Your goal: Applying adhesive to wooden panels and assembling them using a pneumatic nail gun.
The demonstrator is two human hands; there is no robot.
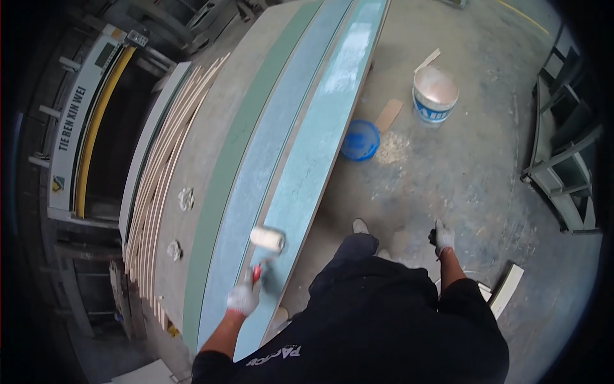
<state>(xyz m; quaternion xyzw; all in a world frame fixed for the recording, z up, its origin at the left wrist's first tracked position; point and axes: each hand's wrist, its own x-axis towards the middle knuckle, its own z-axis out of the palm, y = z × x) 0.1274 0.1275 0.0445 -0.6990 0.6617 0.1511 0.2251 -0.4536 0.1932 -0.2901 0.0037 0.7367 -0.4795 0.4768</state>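
Observation:
My left hand (243, 297), in a whitish glove, is closed round the red handle of a paint roller (267, 239). The roller's pale sleeve is over the near end of a light turquoise board (306, 168), which shines wet toward its far end. Beside it on the left lie a blue-grey board (256, 168) and a green board (220, 182), all long and side by side. My right hand (442, 237), gloved in white with a dark palm side, hangs away from the boards at the right. Its fingers look loosely apart, with nothing visible in them.
A white-and-blue bucket (435, 96) stands on the floor at the right, near a blue lid (361, 141) and a cardboard piece (389, 115). Thin wood strips (167, 160) lie left of the boards. A machine (80, 121) stands far left, a metal frame (566, 160) far right.

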